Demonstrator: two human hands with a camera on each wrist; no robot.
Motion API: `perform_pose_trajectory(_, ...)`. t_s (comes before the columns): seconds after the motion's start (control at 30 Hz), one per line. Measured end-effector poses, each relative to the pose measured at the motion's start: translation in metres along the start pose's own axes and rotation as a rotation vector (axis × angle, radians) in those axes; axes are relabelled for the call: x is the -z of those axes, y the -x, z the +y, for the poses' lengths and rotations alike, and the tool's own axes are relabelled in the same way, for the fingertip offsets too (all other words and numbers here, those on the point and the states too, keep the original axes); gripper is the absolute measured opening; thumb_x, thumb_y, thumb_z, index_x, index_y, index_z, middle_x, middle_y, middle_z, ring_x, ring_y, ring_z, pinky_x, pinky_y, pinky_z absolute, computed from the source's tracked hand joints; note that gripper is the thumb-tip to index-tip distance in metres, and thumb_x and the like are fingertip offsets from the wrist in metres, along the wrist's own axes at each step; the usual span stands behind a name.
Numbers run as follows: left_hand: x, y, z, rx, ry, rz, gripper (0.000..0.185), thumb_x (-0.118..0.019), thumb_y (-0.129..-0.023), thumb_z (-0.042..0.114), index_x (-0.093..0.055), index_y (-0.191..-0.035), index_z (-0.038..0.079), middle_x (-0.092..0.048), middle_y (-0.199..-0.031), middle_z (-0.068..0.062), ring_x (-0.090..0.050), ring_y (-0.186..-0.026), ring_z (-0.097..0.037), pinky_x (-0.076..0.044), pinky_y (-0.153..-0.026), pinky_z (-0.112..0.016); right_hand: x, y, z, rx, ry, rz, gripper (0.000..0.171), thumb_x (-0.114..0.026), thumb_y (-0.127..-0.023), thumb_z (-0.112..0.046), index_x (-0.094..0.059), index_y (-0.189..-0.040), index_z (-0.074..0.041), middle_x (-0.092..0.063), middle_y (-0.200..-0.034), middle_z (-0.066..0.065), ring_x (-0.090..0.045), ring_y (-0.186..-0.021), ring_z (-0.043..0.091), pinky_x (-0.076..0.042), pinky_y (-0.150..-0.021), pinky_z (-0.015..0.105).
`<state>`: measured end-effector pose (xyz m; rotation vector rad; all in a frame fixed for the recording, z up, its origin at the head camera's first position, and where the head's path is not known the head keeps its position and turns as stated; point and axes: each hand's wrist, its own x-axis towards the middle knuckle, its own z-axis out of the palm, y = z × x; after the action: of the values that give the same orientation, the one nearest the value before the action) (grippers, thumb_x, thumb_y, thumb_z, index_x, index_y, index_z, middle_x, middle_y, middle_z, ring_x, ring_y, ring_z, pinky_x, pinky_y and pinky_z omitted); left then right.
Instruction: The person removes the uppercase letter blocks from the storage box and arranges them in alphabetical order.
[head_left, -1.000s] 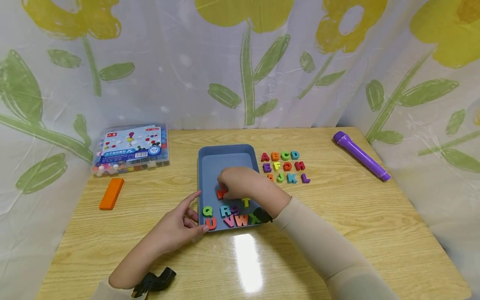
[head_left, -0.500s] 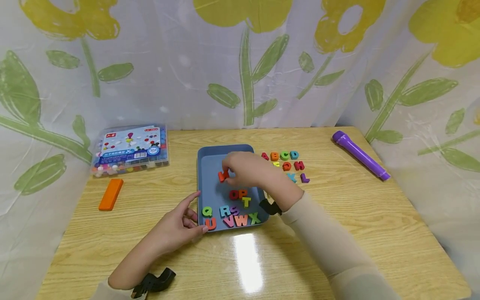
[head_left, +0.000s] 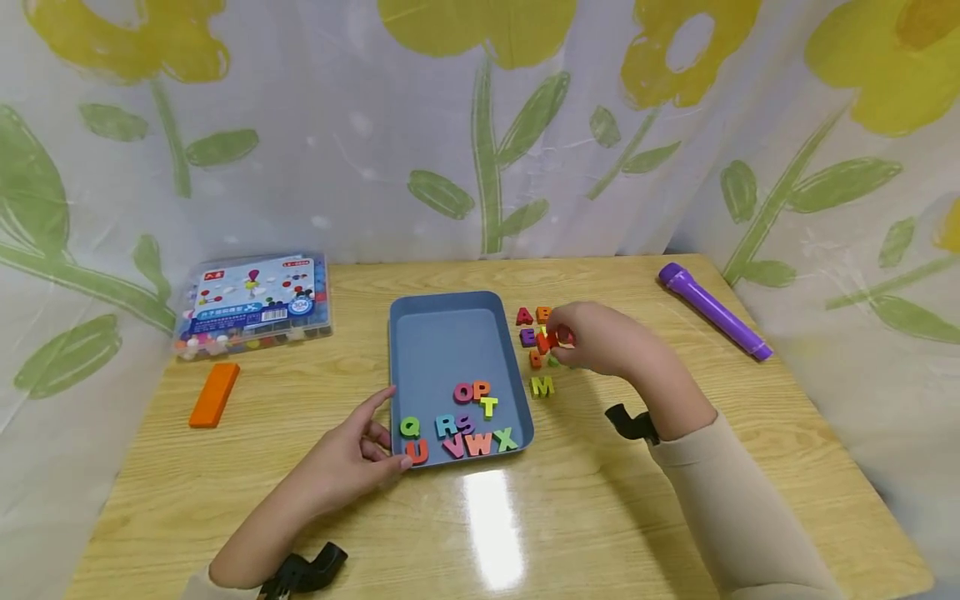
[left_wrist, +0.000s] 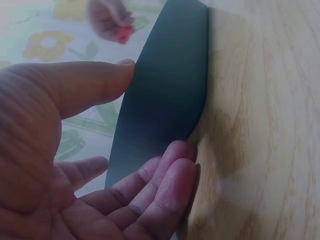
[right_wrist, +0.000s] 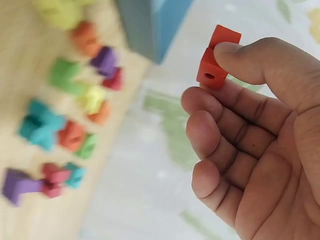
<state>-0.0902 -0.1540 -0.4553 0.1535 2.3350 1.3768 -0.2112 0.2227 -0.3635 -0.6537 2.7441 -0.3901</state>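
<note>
A blue tray sits mid-table with several coloured letter blocks along its near end. My right hand hovers right of the tray over the rows of letter blocks on the table and pinches a red letter block between thumb and fingers. A green M block lies below those rows. My left hand rests against the tray's near left corner, fingers relaxed and holding nothing.
A clear box of small coloured pieces sits at the back left with an orange bar in front of it. A purple torch lies at the back right. A flowered curtain surrounds the wooden table.
My right hand lifted the red letter block out of the tray and carried it right, over the letter rows on the table. The left hand stayed at the tray's corner.
</note>
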Motion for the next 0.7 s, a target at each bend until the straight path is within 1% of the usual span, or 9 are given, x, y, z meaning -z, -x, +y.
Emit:
perform_pose_trajectory(0.1,-0.001,0.0,0.0,-0.001,0.009,-0.004,0.103,-0.089,-0.094,0.022,-0.025,-0.174,0.019,-0.068,-0.114,-0.013,-0.071,-0.091,-0.019,-0.06,-0.078,-0.03,-0.013,0.007,0.015,-0.025,-0.016,-0.023,0.02,-0.078,-0.101,-0.015,-0.074,-0.118,-0.008,-0.074,-0.106,0.004,-0.068,-0.094,0.022,-0.061,-0.089,0.044)
perform_pose_trajectory(0.23,-0.001,0.0,-0.001,0.0,0.021,-0.008,0.103,-0.089,-0.093,0.021,-0.025,-0.174,0.019,-0.069,-0.113,-0.013,-0.071,-0.09,-0.019,-0.061,-0.077,-0.03,-0.027,0.016,0.028,-0.061,-0.049,-0.042,0.015,-0.079,-0.099,-0.011,-0.074,-0.113,-0.01,-0.073,-0.1,0.002,-0.065,-0.091,0.021,-0.06,-0.087,0.042)
perform_pose_trajectory(0.37,0.0,-0.001,-0.001,-0.001,0.03,-0.013,0.103,-0.089,-0.094,0.021,-0.025,-0.174,0.019,-0.069,-0.113,-0.013,-0.072,-0.09,-0.019,-0.061,-0.077,-0.03,-0.038,0.02,0.035,-0.072,-0.048,-0.049,0.014,-0.08,-0.098,-0.01,-0.074,-0.111,-0.008,-0.071,-0.097,0.002,-0.063,-0.088,0.02,-0.058,-0.085,0.04)
perform_pose_trajectory(0.57,0.0,-0.002,-0.002,-0.004,0.028,-0.011,0.103,-0.089,-0.093,0.021,-0.025,-0.174,0.019,-0.069,-0.113,-0.013,-0.072,-0.091,-0.019,-0.061,-0.077,-0.029,-0.05,0.018,0.041,-0.079,-0.058,-0.065,0.012,-0.082,-0.097,-0.012,-0.075,-0.106,-0.012,-0.067,-0.09,0.001,-0.059,-0.082,0.019,-0.051,-0.075,0.035)
perform_pose_trajectory(0.7,0.0,-0.002,-0.003,-0.002,0.032,-0.013,0.103,-0.089,-0.094,0.021,-0.025,-0.174,0.02,-0.069,-0.114,-0.013,-0.072,-0.091,-0.019,-0.061,-0.077,-0.029,-0.058,0.016,0.045,-0.073,-0.063,-0.074,0.011,-0.082,-0.096,-0.011,-0.075,-0.104,-0.013,-0.065,-0.088,0.0,-0.058,-0.081,0.018,-0.049,-0.073,0.033)
